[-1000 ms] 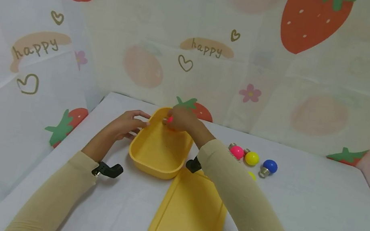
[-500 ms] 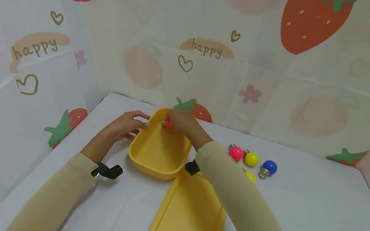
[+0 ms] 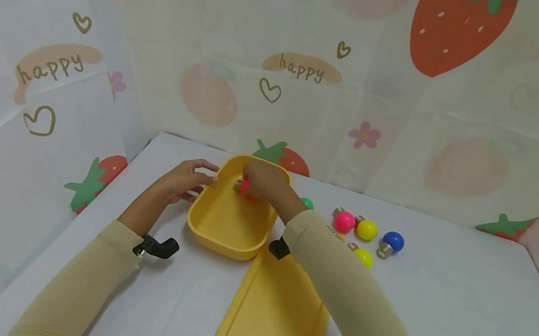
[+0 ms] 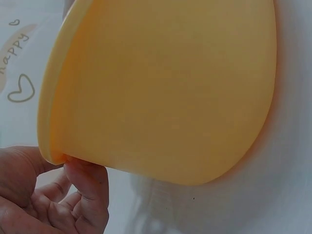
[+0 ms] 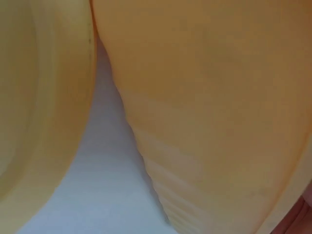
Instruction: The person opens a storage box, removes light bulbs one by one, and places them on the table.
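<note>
My left hand holds the left rim of a yellow plastic box, its fingertips at the rim and outer wall. In the left wrist view, the fingers bend against the box wall just under the rim. Reaching into the far part of the box, my right hand grips a pinkish-red light bulb with its metal screw base pointing left. Most of that bulb is hidden by the hand. The right wrist view catches only the box's outer wall and part of the lid.
A yellow lid lies flat in front of the box. Right of the right sleeve lie a pink bulb, yellow bulbs and a blue bulb. A green bulb and an orange thing are partly covered by the sleeve.
The right hand has moved slightly lower and nearer inside the box with the bulb. The green bulb now shows past the sleeve. The left hand has hardly moved.
</note>
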A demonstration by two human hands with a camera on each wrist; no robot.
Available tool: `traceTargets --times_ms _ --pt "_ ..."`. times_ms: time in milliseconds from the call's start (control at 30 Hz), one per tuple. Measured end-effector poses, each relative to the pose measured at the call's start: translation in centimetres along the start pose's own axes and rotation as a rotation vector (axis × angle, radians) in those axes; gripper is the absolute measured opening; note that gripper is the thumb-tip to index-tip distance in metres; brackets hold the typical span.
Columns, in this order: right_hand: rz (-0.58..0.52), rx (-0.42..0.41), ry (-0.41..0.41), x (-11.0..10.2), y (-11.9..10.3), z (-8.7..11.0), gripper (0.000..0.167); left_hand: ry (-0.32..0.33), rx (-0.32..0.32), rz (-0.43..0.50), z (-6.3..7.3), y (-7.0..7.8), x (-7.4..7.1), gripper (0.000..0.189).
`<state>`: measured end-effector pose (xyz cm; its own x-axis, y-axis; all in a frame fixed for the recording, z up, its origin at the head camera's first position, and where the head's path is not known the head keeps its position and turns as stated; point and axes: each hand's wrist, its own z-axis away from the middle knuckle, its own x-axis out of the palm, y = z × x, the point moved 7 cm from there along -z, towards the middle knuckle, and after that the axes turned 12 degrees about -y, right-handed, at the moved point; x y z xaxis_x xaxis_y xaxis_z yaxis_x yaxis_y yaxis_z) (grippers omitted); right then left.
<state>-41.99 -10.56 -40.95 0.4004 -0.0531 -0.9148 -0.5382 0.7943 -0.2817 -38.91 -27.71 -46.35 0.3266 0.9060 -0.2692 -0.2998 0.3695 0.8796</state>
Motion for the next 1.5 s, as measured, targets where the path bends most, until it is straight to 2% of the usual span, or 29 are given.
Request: traceTargets --times_ms 233,500,733,1033,1367,1500 --pt "0.000 0.020 -0.001 -0.1 0.2 0.4 0.027 -0.010 0.004 -0.008 -0.2 0.4 0.1 0.050" --pt "0.043 -0.001 0.015 -0.8 -0.1 1.5 0.033 -0.008 -0.007 -0.010 -0.2 0.4 0.0 0.050" --pt "0.025 -0.010 0.056 -1.5 0.5 2.7 0.036 0.017 -0.019 -0.028 -0.3 0.2 -0.1 0.051" --pt "-0.020 -0.030 0.108 -1.9 1.4 4.6 0.039 0.013 -0.023 -0.029 -0.3 0.0 0.0 0.051" --pt "-0.031 -0.069 0.159 -2.3 0.6 6.9 0.041 0.011 -0.030 -0.020 -0.2 -0.2 0.0 0.052" --pt "-0.020 -0.060 0.163 -2.5 0.4 7.7 0.042 0.007 -0.029 -0.025 -0.1 -0.1 0.0 0.053"
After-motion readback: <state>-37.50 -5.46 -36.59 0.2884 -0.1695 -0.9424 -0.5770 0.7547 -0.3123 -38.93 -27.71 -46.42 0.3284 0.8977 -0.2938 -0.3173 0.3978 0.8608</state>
